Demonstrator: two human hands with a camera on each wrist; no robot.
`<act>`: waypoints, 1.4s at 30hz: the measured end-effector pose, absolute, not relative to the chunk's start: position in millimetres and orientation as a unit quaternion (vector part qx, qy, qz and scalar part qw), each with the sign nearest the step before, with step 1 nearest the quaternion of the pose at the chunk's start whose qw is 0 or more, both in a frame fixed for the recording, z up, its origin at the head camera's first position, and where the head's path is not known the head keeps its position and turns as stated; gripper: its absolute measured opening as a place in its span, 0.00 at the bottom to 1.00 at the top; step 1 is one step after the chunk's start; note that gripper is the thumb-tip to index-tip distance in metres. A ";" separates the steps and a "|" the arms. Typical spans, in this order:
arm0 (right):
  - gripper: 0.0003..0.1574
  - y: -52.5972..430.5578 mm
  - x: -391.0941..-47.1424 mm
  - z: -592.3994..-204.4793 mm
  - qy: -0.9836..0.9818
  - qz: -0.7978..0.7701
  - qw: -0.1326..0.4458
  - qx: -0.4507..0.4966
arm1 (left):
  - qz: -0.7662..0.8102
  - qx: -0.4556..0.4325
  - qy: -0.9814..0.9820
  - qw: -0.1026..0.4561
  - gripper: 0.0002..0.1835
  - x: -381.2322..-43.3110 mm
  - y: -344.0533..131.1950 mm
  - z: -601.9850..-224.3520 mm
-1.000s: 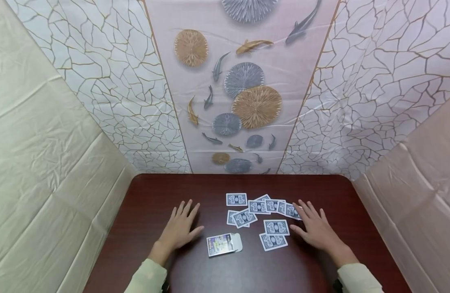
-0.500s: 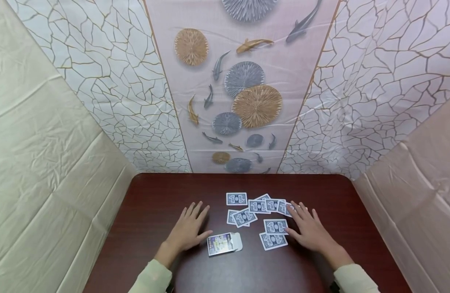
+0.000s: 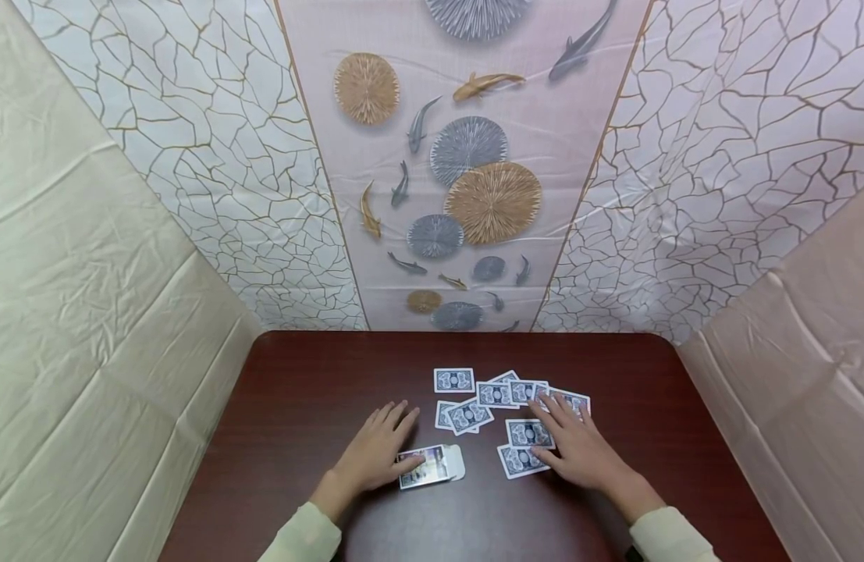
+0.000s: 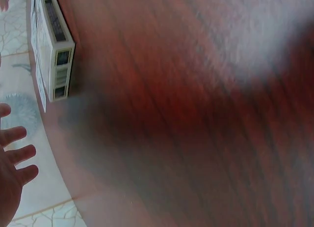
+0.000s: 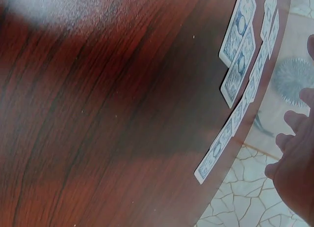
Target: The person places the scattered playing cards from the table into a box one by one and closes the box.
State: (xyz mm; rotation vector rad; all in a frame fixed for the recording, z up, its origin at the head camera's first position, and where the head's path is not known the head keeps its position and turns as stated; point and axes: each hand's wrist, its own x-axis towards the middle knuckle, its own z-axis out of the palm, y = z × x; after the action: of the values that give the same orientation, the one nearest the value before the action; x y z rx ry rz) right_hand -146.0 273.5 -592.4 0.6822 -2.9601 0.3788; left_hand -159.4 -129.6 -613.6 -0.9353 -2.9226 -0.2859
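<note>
Several playing cards lie face down across the middle of the table; one blue-backed card sits at the back, apart from the others. My left hand hovers with spread fingers beside an open card box, its thumb over the box's left part. In the left wrist view the card box stands clear of the fingers. Above the right-hand cards is my right hand, fingers extended, partly hiding the two front cards. From the right wrist view, a gap separates that hand from the cards. Neither hand holds anything.
A dark reddish-brown table carries everything. Behind it hangs a patterned cloth with fish and round leaf shapes. Beige cloth walls close in both sides. The box's white flap sticks out to the right.
Both hands have moved inward. The left came right until its thumb covers part of the card box. The right shifted left over the cards, uncovering the rightmost one. Cards and box stayed put.
</note>
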 end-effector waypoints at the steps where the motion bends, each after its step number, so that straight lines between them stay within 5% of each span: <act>1: 0.48 272.4 -145.6 -592.5 -0.966 0.126 0.038 0.224 | -0.093 -0.305 -0.947 0.029 0.45 -158.4 -127.9 -614.7; 19: 0.49 257.3 -144.8 -597.3 -0.966 0.116 0.003 0.229 | -0.059 -0.335 -0.938 0.067 0.53 -142.2 -100.3 -646.8; 35: 0.49 255.3 -144.7 -605.6 -0.960 0.124 0.037 0.248 | 0.006 -0.337 -0.932 0.130 0.49 -138.9 -87.7 -668.5; 42: 0.50 255.7 -145.9 -606.0 -0.966 0.114 0.006 0.232 | 0.015 -0.326 -0.934 0.148 0.46 -134.5 -85.8 -669.8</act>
State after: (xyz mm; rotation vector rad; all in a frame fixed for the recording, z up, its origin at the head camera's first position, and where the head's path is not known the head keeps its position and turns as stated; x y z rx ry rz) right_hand -145.9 255.7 -606.0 0.7276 -3.0226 0.3577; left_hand -134.5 -85.8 -669.8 -0.9375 -2.6861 0.0421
